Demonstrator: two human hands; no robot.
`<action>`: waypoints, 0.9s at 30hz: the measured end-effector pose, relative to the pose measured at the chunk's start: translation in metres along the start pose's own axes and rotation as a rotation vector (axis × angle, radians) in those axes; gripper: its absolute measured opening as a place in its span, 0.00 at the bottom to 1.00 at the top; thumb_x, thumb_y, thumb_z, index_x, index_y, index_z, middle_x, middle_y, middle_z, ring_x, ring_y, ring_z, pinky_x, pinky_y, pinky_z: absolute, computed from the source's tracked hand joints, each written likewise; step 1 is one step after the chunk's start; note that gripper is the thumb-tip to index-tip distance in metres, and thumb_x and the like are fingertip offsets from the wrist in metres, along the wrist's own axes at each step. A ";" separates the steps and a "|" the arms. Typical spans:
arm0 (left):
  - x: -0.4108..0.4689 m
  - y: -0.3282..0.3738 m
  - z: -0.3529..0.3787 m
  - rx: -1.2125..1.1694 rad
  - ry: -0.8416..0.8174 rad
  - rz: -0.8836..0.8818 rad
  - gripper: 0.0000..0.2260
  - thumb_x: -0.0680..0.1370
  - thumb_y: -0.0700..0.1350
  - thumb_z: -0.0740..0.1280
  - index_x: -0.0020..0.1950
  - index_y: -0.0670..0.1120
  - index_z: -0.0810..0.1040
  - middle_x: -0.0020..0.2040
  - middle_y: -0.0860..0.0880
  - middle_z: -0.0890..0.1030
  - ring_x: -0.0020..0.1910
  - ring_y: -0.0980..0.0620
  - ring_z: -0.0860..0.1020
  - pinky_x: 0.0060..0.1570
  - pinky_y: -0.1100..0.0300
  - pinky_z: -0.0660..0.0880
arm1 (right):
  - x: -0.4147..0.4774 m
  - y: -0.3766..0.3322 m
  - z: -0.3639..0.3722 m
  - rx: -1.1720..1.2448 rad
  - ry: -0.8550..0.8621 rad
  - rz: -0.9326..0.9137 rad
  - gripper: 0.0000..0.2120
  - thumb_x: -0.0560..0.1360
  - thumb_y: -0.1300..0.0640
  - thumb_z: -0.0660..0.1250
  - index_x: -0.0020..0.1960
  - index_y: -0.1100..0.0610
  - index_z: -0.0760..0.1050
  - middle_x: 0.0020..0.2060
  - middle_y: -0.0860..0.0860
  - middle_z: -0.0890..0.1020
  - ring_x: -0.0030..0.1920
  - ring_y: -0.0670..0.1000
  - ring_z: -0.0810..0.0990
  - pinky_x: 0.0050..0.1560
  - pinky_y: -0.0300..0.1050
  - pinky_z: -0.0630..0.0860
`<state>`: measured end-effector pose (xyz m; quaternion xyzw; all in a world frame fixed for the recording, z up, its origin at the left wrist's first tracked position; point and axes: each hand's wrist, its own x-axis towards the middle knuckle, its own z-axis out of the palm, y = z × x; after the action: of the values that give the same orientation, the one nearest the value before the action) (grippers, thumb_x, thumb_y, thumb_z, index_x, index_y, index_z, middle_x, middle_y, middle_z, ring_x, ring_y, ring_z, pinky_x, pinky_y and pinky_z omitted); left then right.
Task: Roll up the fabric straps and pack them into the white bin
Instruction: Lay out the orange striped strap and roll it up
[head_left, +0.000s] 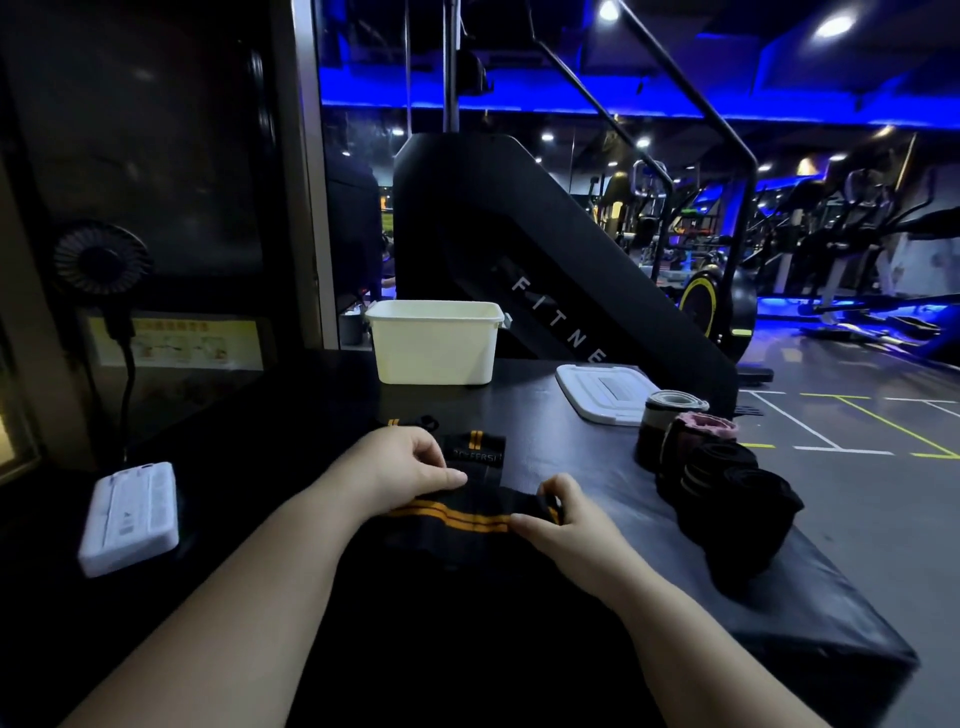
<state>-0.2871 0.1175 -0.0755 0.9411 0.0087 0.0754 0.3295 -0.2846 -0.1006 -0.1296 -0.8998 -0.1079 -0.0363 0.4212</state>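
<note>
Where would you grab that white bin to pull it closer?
Probably the near rim of the white bin, hooked from above: it stands upright and open, and its out-turned lip gives fingers a ledge. The left hand and right hand pinch the striped strap.

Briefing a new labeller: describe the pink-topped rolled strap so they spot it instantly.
On the black table, look to the right edge, just nearer than the flat white lid, where a row of rolled straps stands. The pink-topped roll is second from the far end, between a grey-topped roll and the all-black rolls; it alone shows pink.
</note>
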 end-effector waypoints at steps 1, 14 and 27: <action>0.000 0.003 -0.006 0.076 0.001 -0.007 0.12 0.68 0.60 0.75 0.39 0.53 0.80 0.38 0.56 0.81 0.41 0.57 0.79 0.43 0.60 0.76 | 0.000 -0.002 0.001 -0.005 -0.010 -0.002 0.16 0.74 0.47 0.71 0.50 0.51 0.65 0.39 0.43 0.72 0.37 0.41 0.70 0.33 0.30 0.65; -0.010 -0.001 0.051 0.527 0.251 0.213 0.14 0.75 0.58 0.68 0.58 0.57 0.77 0.58 0.58 0.76 0.62 0.52 0.69 0.59 0.54 0.63 | -0.010 0.018 -0.021 -0.256 0.092 0.074 0.06 0.67 0.51 0.71 0.44 0.49 0.78 0.41 0.47 0.82 0.45 0.48 0.80 0.45 0.42 0.76; -0.028 0.035 0.096 0.594 -0.084 0.342 0.20 0.79 0.64 0.56 0.65 0.56 0.73 0.61 0.53 0.78 0.62 0.47 0.70 0.61 0.50 0.64 | -0.015 0.051 -0.053 -0.161 0.129 0.074 0.11 0.65 0.51 0.79 0.36 0.45 0.77 0.40 0.47 0.83 0.41 0.46 0.80 0.40 0.34 0.72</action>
<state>-0.3014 0.0284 -0.1315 0.9861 -0.1410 0.0847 0.0238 -0.2867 -0.1760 -0.1363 -0.9298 -0.0441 -0.0872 0.3548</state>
